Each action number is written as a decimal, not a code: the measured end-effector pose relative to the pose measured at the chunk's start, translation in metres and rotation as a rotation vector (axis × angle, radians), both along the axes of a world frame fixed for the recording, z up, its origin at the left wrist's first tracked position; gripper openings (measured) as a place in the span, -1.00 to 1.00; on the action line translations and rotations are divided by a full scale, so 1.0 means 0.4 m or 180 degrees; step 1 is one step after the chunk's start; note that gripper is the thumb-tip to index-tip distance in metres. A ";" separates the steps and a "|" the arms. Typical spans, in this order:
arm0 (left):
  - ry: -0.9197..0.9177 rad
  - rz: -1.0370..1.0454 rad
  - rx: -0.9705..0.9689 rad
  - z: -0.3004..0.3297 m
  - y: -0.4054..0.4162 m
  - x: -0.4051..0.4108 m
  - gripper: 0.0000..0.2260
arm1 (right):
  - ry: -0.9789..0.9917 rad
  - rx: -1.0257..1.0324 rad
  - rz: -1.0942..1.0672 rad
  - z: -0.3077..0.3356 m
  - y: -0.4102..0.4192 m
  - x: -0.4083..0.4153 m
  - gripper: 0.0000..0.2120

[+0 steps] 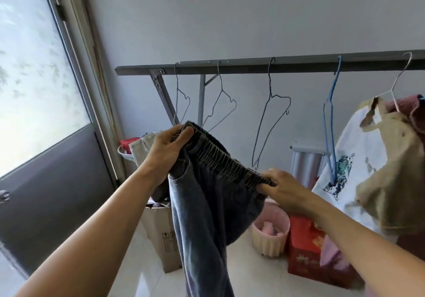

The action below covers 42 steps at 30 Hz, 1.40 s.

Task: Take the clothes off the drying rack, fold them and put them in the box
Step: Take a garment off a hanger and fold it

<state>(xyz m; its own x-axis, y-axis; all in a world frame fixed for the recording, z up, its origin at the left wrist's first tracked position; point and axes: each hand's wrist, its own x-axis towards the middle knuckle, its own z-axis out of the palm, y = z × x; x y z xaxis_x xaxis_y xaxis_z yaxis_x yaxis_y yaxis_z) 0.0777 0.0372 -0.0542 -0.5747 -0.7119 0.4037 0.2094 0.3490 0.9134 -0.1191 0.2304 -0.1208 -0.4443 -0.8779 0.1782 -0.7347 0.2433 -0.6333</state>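
A pair of blue jeans [202, 216] with an elastic waistband hangs in front of me, legs drooping down. My left hand [169, 149] grips the waistband's left end and my right hand [281, 189] pinches its right end, stretching the band between them. Behind runs the drying rack's grey bar [253, 66] with several bare wire hangers [269, 121]. At the right, a white printed shirt [345, 165] and a tan garment [391, 170] hang on the rack. A cardboard box [161, 234] stands on the floor behind the jeans, partly hidden.
A door with frosted glass [41, 89] fills the left. On the tiled floor sit a pink ribbed bin [271, 239], a red carton [305, 248] and a white basket with clothes [128, 149] by the wall. A white wall is behind the rack.
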 end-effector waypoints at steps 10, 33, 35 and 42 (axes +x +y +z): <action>-0.0999 0.0099 -0.0252 0.000 -0.066 0.150 -0.81 | -0.0996 -0.0915 0.0164 0.143 0.002 -0.019 -0.80; -0.0809 0.0391 -0.0163 -0.005 0.148 0.010 -0.53 | -0.1105 -0.1634 -0.0564 0.137 -0.128 0.222 -0.62; -0.0735 0.0327 -0.0099 0.010 0.154 0.012 -0.63 | -0.1352 -0.1698 -0.0434 0.137 -0.135 0.224 -0.59; -0.0865 -0.0069 -0.0587 0.071 0.156 0.050 -0.68 | -0.2058 -0.1836 0.0088 0.130 -0.162 0.240 -0.49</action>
<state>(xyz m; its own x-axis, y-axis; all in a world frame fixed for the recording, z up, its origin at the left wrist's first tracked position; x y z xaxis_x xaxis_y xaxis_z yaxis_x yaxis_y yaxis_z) 0.0977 0.0994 -0.0257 -0.6933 -0.6274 0.3544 -0.0242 0.5118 0.8587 -0.0232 0.1657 -0.0690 -0.5920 -0.7402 0.3187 -0.1887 -0.2572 -0.9478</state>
